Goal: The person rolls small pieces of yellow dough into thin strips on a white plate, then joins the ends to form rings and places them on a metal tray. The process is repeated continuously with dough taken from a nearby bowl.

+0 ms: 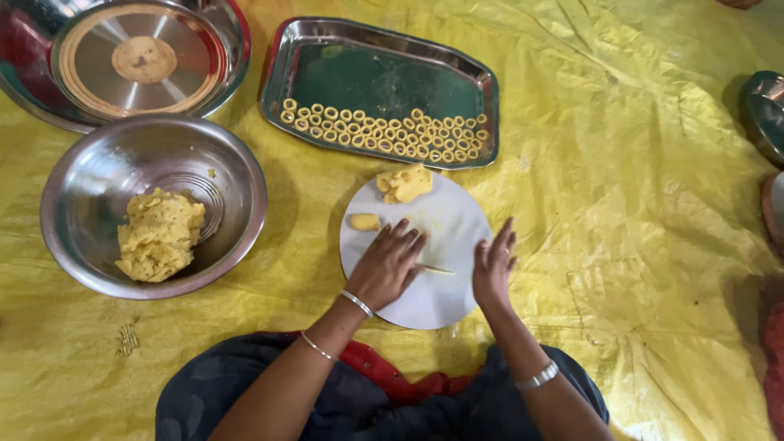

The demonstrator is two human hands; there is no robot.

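My left hand [389,266] lies palm down on a round white board [445,229], pressing on a thin yellow dough strand [435,269] that sticks out from under the fingers. My right hand [493,264] rests flat at the board's right edge, fingers slightly apart, just beyond the strand's tip. A lump of yellow dough [403,183] sits at the board's far edge, and a small dough piece [364,221] lies at its left side.
A rectangular steel tray [384,77] behind the board holds several small dough rings [384,132]. A steel bowl [106,163] at left contains a large dough mass [159,233]. A steel plate with a disc [144,59] sits at top left. Yellow sheet [637,204] covers the floor.
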